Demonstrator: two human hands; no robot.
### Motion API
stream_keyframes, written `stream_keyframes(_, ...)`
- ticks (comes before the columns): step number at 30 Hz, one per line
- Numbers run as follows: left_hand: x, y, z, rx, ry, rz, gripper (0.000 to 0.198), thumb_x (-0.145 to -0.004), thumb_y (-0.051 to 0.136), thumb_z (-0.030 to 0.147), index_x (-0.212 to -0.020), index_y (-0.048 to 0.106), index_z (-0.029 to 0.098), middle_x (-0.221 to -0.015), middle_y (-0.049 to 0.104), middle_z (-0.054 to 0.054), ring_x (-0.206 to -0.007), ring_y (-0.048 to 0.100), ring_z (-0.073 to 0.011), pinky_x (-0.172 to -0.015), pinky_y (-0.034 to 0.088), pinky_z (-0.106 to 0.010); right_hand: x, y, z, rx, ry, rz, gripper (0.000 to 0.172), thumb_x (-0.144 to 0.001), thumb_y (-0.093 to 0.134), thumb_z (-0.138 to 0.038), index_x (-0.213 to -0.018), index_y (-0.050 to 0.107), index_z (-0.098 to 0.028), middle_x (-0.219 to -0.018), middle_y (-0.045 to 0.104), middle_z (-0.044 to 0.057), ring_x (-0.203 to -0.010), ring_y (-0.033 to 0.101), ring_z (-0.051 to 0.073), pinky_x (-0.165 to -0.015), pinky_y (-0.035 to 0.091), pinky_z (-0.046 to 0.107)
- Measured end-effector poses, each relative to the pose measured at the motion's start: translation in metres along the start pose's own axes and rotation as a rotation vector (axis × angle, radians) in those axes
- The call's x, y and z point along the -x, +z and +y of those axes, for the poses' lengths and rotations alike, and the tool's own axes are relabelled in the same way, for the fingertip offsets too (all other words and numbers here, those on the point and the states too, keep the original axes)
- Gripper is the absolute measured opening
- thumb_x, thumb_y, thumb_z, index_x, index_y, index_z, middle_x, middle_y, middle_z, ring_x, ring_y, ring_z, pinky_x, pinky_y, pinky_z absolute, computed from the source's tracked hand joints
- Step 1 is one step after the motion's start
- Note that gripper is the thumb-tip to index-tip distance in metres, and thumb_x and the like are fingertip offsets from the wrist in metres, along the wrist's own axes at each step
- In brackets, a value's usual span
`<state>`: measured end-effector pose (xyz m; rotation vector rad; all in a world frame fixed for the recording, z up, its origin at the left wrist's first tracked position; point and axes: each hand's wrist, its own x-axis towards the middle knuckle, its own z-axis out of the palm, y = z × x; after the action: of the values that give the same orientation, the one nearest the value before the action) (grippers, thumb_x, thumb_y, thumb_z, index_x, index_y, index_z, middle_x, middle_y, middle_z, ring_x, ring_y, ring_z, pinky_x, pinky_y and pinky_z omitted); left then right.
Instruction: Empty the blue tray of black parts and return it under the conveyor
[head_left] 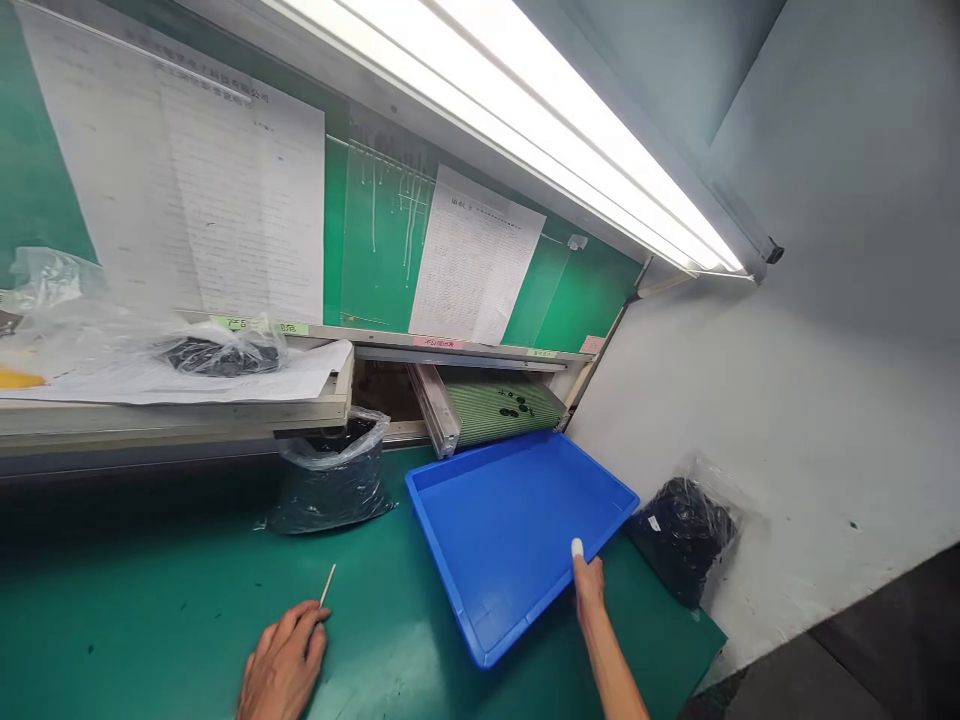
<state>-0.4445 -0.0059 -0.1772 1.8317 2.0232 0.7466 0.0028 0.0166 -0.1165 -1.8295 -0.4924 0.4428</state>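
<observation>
— Blue tray [495, 520] is what the right hand [589, 582] has hold of; it sits on the green bench [150, 600], turned at an angle, just in front of the ribbed green conveyor [499, 408].

— How is that hand set?

— Fingers pinched on the tray's near right rim, one fingertip over the edge wearing a white finger cot [577, 548]. The rest of the hand lies outside the rim, forearm stretching back toward us.

— And the left hand [283, 665]?

— Resting on the bench, well apart from the tray, fingers curled close around a thin pale stick [328, 585] that pokes up and away from the knuckles. A narrow grip, nothing else in it that I can see.

— What else is nearby?

— A clear bag of small black parts [334, 485] stands just left of the tray, under the edge of the raised shelf [172, 412]. Another bag of black parts [682, 535] leans against the pale wall [787, 420] on the tray's right, near its far corner but apart from it. A few black pieces [514, 405] lie on the conveyor.

— And higher up?

— On the shelf, a third bag with dark contents [217, 352] lies on sheets of paper. Printed sheets [472, 262] hang on the green backboard, and a long strip light [525, 130] glares above it all. The writing is too small for me to read.
</observation>
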Motion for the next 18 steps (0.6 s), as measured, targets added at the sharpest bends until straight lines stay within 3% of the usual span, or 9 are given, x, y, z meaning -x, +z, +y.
stream_keyframes(3,0.000,0.002,0.003,-0.021,-0.018,0.012,0.039,-0.083,0.031,0.038,-0.097,0.064,0.024,-0.119,0.062,-0.007,-0.107,0.053,-0.0263,-0.086,0.043,-0.042,-0.012,-0.007,-0.009,0.167,-0.210,-0.038,0.072,-0.065,0.063,-0.049,-0.123,0.047,-0.009,-0.130,0.046,0.024,-0.127,0.037,0.039,-0.106,0.029,0.053)
stream_keyframes(6,0.001,0.001,0.010,-0.061,-0.033,0.043,0.037,-0.083,0.032,0.038,-0.095,0.064,0.025,-0.115,0.064,-0.006,-0.104,0.055,-0.0257,-0.084,0.044,-0.042,-0.035,0.005,-0.016,0.287,-0.414,-0.182,0.048,-0.076,0.052,-0.036,-0.118,0.055,-0.011,-0.125,0.052,0.018,-0.120,0.046,0.031,-0.106,0.032,0.043)
stream_keyframes(9,0.001,-0.001,0.016,-0.106,-0.047,0.065,0.036,-0.081,0.032,0.039,-0.092,0.064,0.024,-0.112,0.066,-0.006,-0.101,0.056,-0.0250,-0.081,0.045,-0.039,-0.071,0.040,-0.023,0.390,-0.537,-0.360,0.034,-0.078,0.047,-0.022,-0.107,0.063,-0.014,-0.105,0.062,0.011,-0.102,0.058,0.024,-0.097,0.041,0.034)
stream_keyframes(12,-0.001,-0.004,0.020,-0.139,-0.075,0.043,0.039,-0.080,0.032,0.044,-0.091,0.065,0.024,-0.110,0.066,-0.006,-0.098,0.058,-0.0250,-0.079,0.047,-0.038,-0.117,0.084,-0.031,0.496,-0.581,-0.472,0.030,-0.078,0.051,-0.014,-0.105,0.064,-0.014,-0.103,0.064,0.011,-0.100,0.059,0.023,-0.094,0.042,0.033)
stream_keyframes(18,-0.007,-0.008,0.024,-0.207,-0.135,0.031,0.043,-0.077,0.036,0.050,-0.090,0.065,0.021,-0.105,0.068,-0.009,-0.097,0.060,-0.0260,-0.087,0.049,-0.040,-0.196,0.161,-0.046,0.676,-0.593,-0.660,0.024,-0.089,0.057,-0.027,-0.110,0.058,-0.015,-0.114,0.059,0.007,-0.098,0.058,0.019,-0.089,0.047,0.041)
